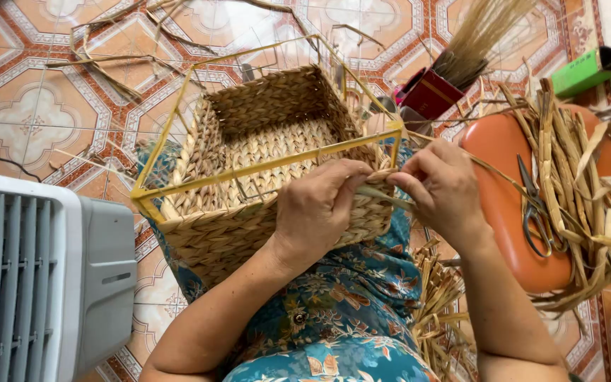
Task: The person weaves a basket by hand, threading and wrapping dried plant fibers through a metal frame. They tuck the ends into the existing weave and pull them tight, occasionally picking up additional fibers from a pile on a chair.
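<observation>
While a grey fan (44, 283) stands at the left, the woven basket (263, 170) rests on the lap; left hand (316, 209) grips its wall, right hand (443, 187) fingers pinch a straw strand (383, 197), scissors (535, 212) on orange stool (503, 205) beside.

Half-woven straw basket (263, 170) on yellow wire frame, tilted on the lap, opening facing away; flat pale straw strand (383, 198) at its near corner
</observation>
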